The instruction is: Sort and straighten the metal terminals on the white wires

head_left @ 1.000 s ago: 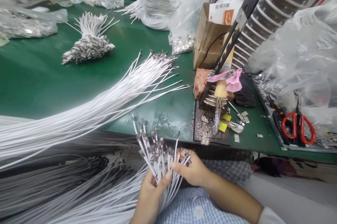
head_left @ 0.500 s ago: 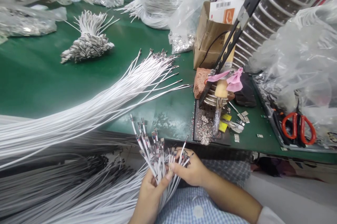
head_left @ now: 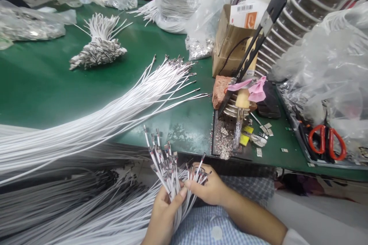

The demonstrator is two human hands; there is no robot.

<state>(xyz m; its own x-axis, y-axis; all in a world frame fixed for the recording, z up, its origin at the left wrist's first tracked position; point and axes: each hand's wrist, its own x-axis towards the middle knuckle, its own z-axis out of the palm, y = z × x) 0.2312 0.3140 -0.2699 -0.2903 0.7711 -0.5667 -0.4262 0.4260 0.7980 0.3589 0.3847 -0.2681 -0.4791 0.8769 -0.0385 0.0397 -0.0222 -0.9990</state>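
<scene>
Low in front of the table edge, my left hand (head_left: 166, 208) is closed around a thick bunch of white cables (head_left: 163, 168). Small metal connectors top their upper ends, and the cables trail down to the lower left. Beside it my right hand (head_left: 205, 187) is closed on a smaller group of white cables (head_left: 199, 172), with thumb and fingers pinched round them. Both thumbs are close together at the middle of the bunch. Another long bundle of white cables (head_left: 123, 110) lies across the table, its connector ends toward the soldering iron stand (head_left: 237, 109).
A green table (head_left: 37, 91) spans the view. On it are a tied cable bundle (head_left: 99, 49), a bagged cable coil (head_left: 176, 5), a cardboard box (head_left: 227, 45), a brick (head_left: 220, 91), a ribbed hose (head_left: 276, 38) and red-handled pliers (head_left: 317, 141). More cables (head_left: 71, 199) hang below the edge.
The cables have parted into two groups, with a wider gap between the left-hand bunch and the cables in my right hand. The view has shifted slightly.
</scene>
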